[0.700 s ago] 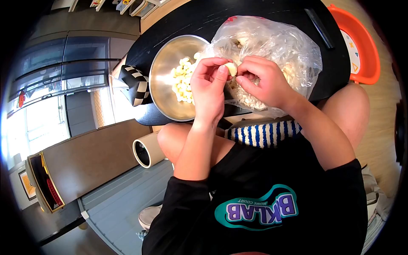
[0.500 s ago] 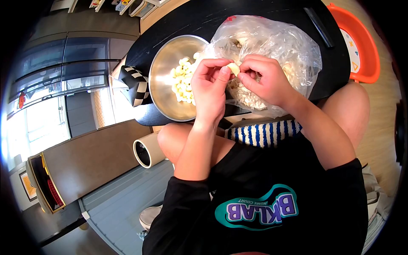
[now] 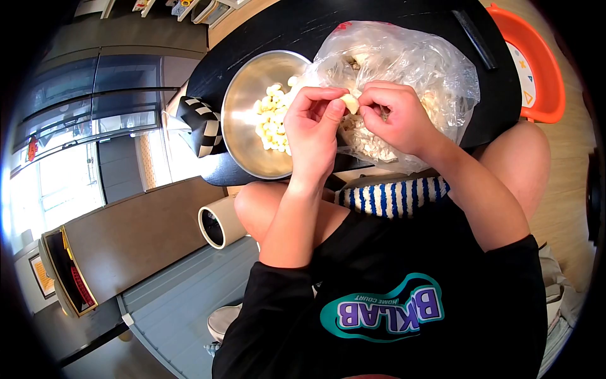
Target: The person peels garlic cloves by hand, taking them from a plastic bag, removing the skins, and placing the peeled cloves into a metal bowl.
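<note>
A pale garlic clove [image 3: 350, 103] is pinched between the thumb and fingers of my left hand [image 3: 312, 129], above the gap between bowl and bag. My right hand [image 3: 398, 117] is closed in a pinch at the clove's right edge, its thumb and forefinger against it. Below and left stands a steel bowl [image 3: 243, 151] holding many peeled garlic cloves [image 3: 271, 120]. Under my right hand lies a clear plastic bag [image 3: 435, 60] with a heap of papery garlic skins [image 3: 369, 142] in it, partly covered by that hand.
The black table [image 3: 271, 28] carries the bowl and the bag. A dark bar-shaped object [image 3: 473, 39] lies at its far right, near an orange plastic seat or tub [image 3: 546, 69]. A checkered black-and-white item [image 3: 208, 129] sits left of the bowl. A striped cloth [image 3: 391, 199] lies across my lap.
The clove and my left fingertips have shifted very slightly right. My right fingers have curled a little more, and the pinch at the clove goes on.
</note>
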{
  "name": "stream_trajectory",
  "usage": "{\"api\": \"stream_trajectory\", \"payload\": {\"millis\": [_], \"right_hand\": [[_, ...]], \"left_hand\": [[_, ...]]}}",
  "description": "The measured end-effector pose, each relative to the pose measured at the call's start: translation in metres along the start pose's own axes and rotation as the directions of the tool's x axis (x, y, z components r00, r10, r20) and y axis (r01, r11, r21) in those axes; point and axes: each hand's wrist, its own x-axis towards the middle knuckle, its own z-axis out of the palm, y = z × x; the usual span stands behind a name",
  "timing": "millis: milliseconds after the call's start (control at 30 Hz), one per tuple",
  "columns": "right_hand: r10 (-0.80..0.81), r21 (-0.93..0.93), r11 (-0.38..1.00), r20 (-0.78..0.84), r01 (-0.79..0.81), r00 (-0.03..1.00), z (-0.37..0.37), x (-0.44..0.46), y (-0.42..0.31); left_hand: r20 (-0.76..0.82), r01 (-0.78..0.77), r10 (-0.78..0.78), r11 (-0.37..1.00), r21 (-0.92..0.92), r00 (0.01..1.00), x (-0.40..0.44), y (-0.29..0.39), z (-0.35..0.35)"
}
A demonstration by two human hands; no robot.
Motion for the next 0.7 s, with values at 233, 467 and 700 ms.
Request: {"api": "stream_trajectory", "payload": {"millis": [233, 467, 700], "right_hand": [[-0.011, 0.018, 1.0, 0.004, 0.011, 1.0, -0.0011, -0.0008, 0.0024], [0.053, 0.005, 0.999, 0.048, -0.054, 0.997, -0.0031, 0.0, -0.0036], [0.057, -0.01, 0.998, 0.025, -0.057, 0.998, -0.0019, -0.0004, 0.0004]], "left_hand": [[0.003, -0.012, 0.012, 1.0, 0.01, 1.0, -0.0002, 0.0006, 0.0004], [-0.011, 0.0, 0.0, 1.0, 0.013, 1.0, -0.0001, 0.0005, 0.0003], [-0.025, -0.02, 0.023, 0.996, 0.083, 0.999, -0.0008, 0.0014, 0.0008]]}}
